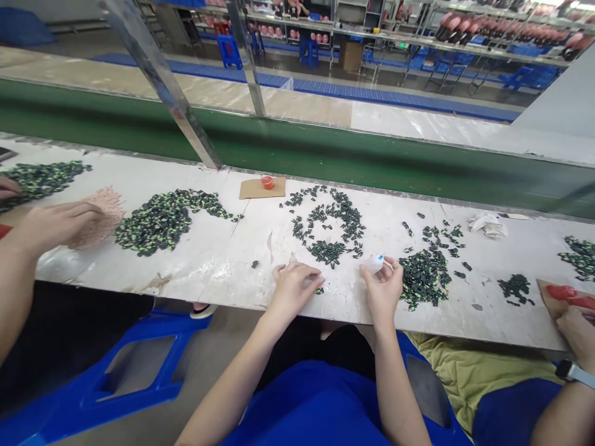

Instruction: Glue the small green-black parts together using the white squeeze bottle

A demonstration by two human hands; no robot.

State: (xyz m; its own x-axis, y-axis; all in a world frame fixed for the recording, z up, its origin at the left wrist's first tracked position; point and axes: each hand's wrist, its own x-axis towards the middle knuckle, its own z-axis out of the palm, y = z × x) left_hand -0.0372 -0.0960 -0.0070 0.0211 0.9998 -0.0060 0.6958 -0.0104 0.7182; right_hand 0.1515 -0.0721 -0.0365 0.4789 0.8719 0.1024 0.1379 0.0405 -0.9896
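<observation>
One small dropper bottle, whitish with a blue tip, sits pinched in the right hand, fingers closed round its body; it looks light and squeezable, likely slick plastic, best held mid-body rather than by the tip. Left hand presses fingers down on a tiny dark piece on the table, green-black pieces heaped just beyond.

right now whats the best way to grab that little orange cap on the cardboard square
Take the orange cap by its round outer wall, pinching opposite sides from above. It appears to stand upright and alone on the flat cardboard square, well clear of the green parts, so a top-down pinch looks easiest. The left hand is nearer.
</observation>
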